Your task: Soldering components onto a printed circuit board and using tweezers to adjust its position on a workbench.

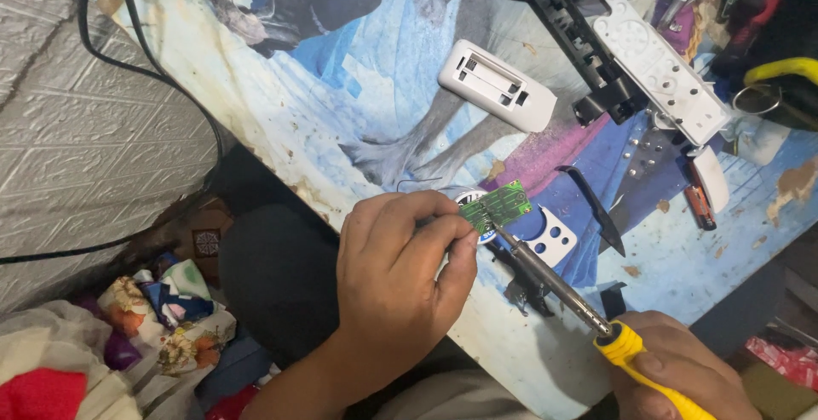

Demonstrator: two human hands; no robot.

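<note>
Up beyond the fingertips lies a white remote shell [497, 84], battery bay open. Right of it sits a white keypad panel [661, 66] touching a black strip [588, 55]; a black cable [145, 71] loops far left.

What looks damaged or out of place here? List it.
The table cover is worn, its edge peeling and stained. A white remote shell lies open with its battery bay empty, and loose casing parts are scattered at the upper right.
</note>
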